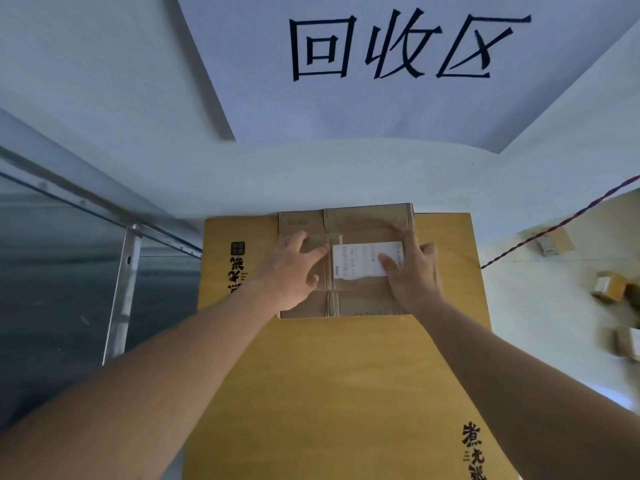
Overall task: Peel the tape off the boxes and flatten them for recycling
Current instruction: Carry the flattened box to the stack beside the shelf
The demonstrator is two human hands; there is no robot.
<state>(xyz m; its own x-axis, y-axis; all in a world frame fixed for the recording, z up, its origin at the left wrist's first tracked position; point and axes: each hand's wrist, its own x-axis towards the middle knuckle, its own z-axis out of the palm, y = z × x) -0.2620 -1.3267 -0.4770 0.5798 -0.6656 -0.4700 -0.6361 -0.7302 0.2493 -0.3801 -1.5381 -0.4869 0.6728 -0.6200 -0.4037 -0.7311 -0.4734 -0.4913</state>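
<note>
At the far left, a metal-framed glass partition (124, 258) is seen. A large flattened yellow-brown cardboard sheet with black characters (346, 375) is laid on the white surface. On its far end, a smaller flattened brown cardboard box (360, 299) is placed, pressed down by 2 hands. The left hand (294, 271) is laid flat with fingers spread; the right hand (412, 271) is spread over a white shipping label (356, 261). Several small brown boxes (609, 287) are seen at the right, and a white sign with 3 black characters (398, 46) hangs above.
</note>
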